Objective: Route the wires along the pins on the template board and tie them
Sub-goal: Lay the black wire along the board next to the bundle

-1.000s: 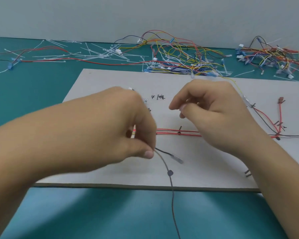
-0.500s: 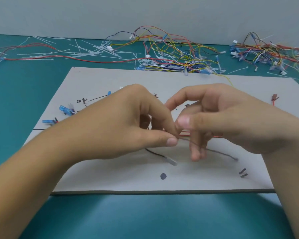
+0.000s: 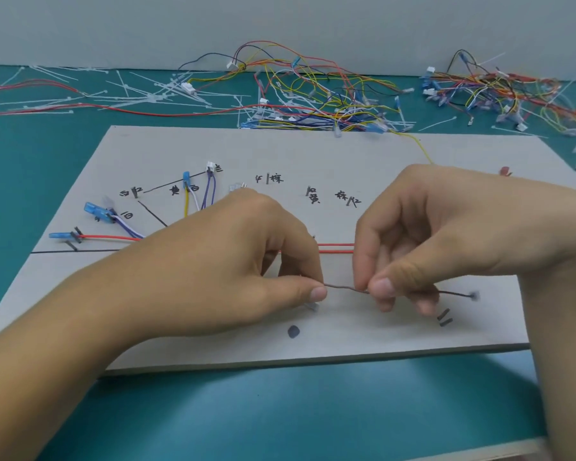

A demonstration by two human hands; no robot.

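A grey template board (image 3: 313, 151) lies on the teal table, with pins, handwritten labels and drawn lines. My left hand (image 3: 246, 257) pinches a thin dark wire (image 3: 346, 287) between thumb and forefinger. My right hand (image 3: 446, 237) pinches the same wire a little to the right. The wire runs level between them above the board's front part, and its free end (image 3: 473, 296) sticks out past my right hand. Two red wires (image 3: 336, 247) run across the board behind my hands. Blue terminals (image 3: 95, 211) with red, white, yellow and purple wires sit at the board's left.
A tangle of coloured wires (image 3: 330, 98) lies behind the board, another heap (image 3: 512, 94) at the far right. White cable ties (image 3: 140, 94) are scattered at the back left. A dark dot (image 3: 293, 331) and two short pins (image 3: 444, 317) mark the board's front.
The dark wire hung over the board's front edge from my left hand; my right hand took hold of it. Both hands have drawn apart and the wire is stretched level between them.
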